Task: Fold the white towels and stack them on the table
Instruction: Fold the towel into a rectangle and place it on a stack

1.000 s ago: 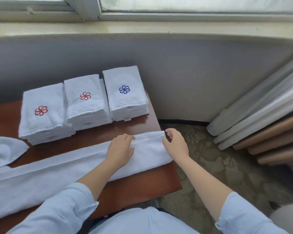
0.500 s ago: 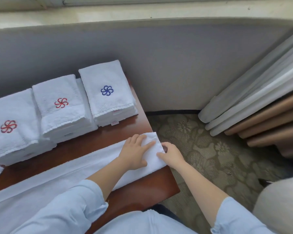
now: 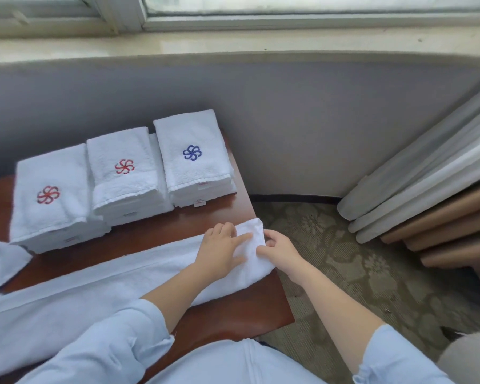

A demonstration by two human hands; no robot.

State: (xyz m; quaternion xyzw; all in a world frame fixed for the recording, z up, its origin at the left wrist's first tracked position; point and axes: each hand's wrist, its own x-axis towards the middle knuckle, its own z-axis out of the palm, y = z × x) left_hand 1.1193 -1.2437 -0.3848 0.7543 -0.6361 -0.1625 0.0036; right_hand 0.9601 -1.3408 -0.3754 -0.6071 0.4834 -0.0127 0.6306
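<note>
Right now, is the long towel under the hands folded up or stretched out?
Stretched out: the long towel lies as a narrow strip across the wooden table, folded lengthwise only.

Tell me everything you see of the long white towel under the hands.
The long white terry towel lies flat as a narrow strip with a fold line running its length, slanting across the reddish-brown wooden table from the lower left to its right edge. The left hand presses flat on its right end; the right hand pinches that end's edge.
</note>
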